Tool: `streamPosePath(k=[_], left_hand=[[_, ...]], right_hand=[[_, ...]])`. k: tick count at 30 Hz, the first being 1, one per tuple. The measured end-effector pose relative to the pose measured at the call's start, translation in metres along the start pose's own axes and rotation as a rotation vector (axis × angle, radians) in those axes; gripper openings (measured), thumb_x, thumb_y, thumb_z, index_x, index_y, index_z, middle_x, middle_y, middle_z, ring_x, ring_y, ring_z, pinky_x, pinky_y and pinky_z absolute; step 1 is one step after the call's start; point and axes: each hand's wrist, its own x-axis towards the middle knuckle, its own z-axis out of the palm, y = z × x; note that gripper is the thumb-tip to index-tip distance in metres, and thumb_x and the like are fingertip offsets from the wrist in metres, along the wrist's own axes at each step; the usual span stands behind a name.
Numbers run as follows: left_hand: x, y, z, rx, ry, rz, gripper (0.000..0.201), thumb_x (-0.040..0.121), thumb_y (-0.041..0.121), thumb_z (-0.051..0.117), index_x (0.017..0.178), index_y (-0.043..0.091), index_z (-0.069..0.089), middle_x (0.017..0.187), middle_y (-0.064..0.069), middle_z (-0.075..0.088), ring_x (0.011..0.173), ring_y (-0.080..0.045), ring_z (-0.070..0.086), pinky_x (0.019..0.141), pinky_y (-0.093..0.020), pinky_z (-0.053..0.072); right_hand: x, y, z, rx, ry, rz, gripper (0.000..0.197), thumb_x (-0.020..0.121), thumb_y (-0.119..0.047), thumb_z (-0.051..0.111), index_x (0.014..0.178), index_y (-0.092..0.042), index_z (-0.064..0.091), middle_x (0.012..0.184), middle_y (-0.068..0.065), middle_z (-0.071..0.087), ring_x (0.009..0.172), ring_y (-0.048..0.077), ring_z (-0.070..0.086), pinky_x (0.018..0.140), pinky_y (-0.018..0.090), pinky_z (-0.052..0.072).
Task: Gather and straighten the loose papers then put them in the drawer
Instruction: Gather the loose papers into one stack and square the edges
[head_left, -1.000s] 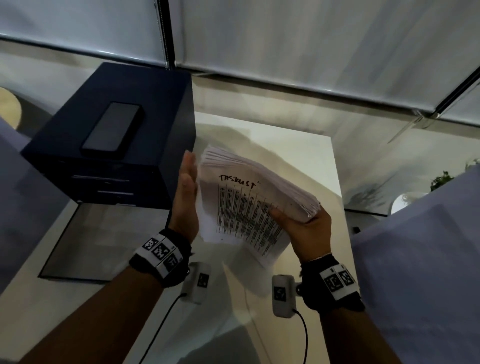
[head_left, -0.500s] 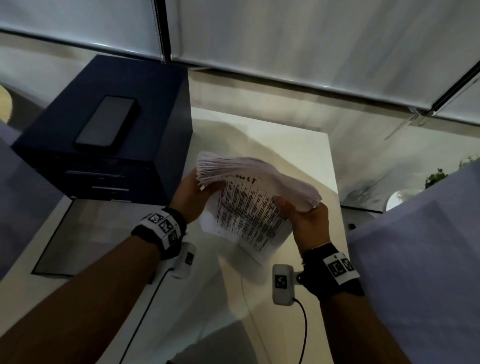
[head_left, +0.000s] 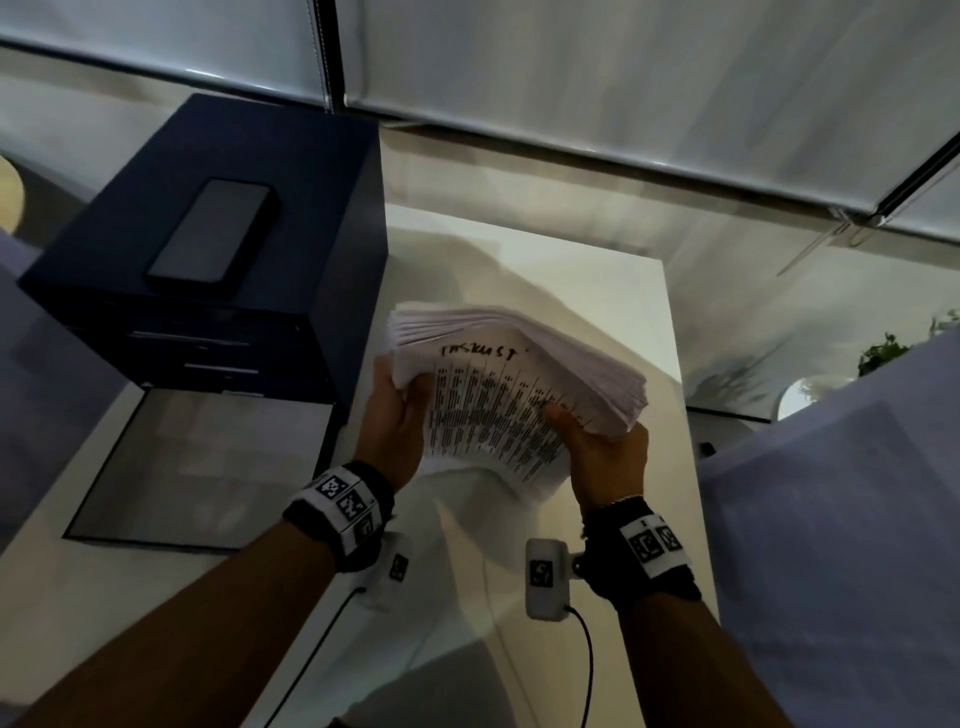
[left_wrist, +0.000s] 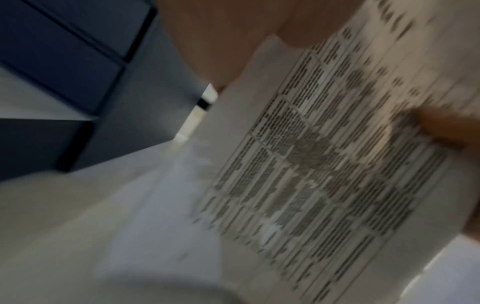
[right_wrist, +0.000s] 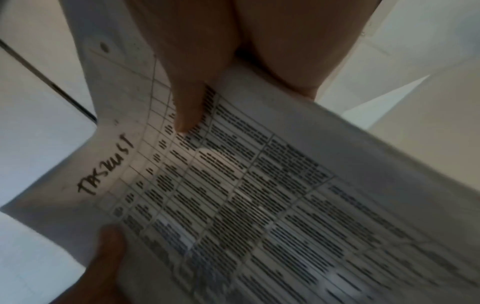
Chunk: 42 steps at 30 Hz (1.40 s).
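Observation:
A thick stack of white papers (head_left: 498, 384), its top sheet a printed table with handwriting, stands on edge over the white table (head_left: 597, 270). My left hand (head_left: 397, 415) grips the stack's left side, thumb on the printed face. My right hand (head_left: 602, 441) grips the right lower corner, thumb (right_wrist: 187, 102) pressed on the sheet. The sheets fan unevenly at the top edge. The dark blue drawer unit (head_left: 218, 249) stands to the left with its drawers (head_left: 208, 353) closed. In the left wrist view the printed sheet (left_wrist: 324, 164) fills the right side, blurred.
A black phone (head_left: 210, 236) lies on top of the drawer unit. A grey mat (head_left: 197, 467) lies in front of the unit. White blinds (head_left: 571, 78) hang behind. A pale cloth-covered surface (head_left: 841, 519) sits at the right, and a plant (head_left: 883, 353) beyond it.
My left hand went from flat against the stack's left edge to gripping it. The stack tilted and dropped slightly toward the table.

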Motion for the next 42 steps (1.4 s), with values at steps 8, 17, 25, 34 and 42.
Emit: streamPosePath(k=[8, 17, 25, 34, 42], left_hand=[[-0.017, -0.016, -0.014, -0.086, -0.057, -0.045, 0.100, 0.073, 0.076, 0.056, 0.142, 0.008, 0.031, 0.124, 0.004, 0.055, 0.106, 0.008, 0.060, 0.083, -0.010, 0.050], [-0.018, -0.034, -0.021, 0.027, -0.159, -0.212, 0.098, 0.067, 0.063, 0.075, 0.147, 0.026, 0.032, 0.134, 0.008, 0.057, 0.120, -0.006, 0.058, 0.092, -0.025, 0.056], [-0.005, -0.023, -0.029, 0.065, -0.227, -0.215, 0.095, 0.065, 0.049, 0.083, 0.144, 0.036, 0.032, 0.135, 0.012, 0.054, 0.121, 0.002, 0.054, 0.099, -0.034, 0.052], [0.028, 0.032, -0.019, 0.010, -0.168, 0.012, 0.061, 0.068, 0.033, 0.082, 0.116, 0.000, 0.061, 0.109, -0.006, 0.071, 0.100, -0.015, 0.069, 0.082, -0.026, 0.056], [0.023, 0.035, -0.011, -0.024, -0.101, 0.042, 0.069, 0.067, 0.033, 0.083, 0.122, 0.004, 0.052, 0.114, -0.013, 0.066, 0.105, -0.022, 0.067, 0.082, -0.031, 0.058]], right_hand=[[-0.001, 0.014, -0.005, -0.050, -0.094, 0.028, 0.046, 0.063, 0.000, 0.087, 0.096, -0.026, 0.068, 0.087, -0.022, 0.074, 0.082, -0.001, 0.070, 0.072, 0.017, 0.056], [0.004, 0.018, -0.004, -0.044, -0.105, 0.053, 0.041, 0.065, 0.001, 0.085, 0.096, -0.021, 0.071, 0.085, -0.017, 0.075, 0.081, 0.003, 0.072, 0.072, 0.020, 0.058], [0.009, 0.022, -0.010, -0.051, -0.083, 0.045, 0.042, 0.066, 0.003, 0.084, 0.095, -0.022, 0.069, 0.081, -0.024, 0.073, 0.077, -0.004, 0.070, 0.068, 0.012, 0.054], [0.015, -0.021, -0.007, 0.083, 0.008, -0.165, 0.048, 0.060, -0.013, 0.090, 0.101, -0.008, 0.067, 0.087, -0.013, 0.074, 0.081, 0.004, 0.069, 0.071, 0.022, 0.055], [0.018, -0.036, 0.001, 0.189, 0.154, -0.177, 0.027, 0.082, -0.011, 0.059, 0.107, -0.005, 0.065, 0.088, 0.015, 0.074, 0.082, 0.026, 0.070, 0.071, 0.028, 0.053]])
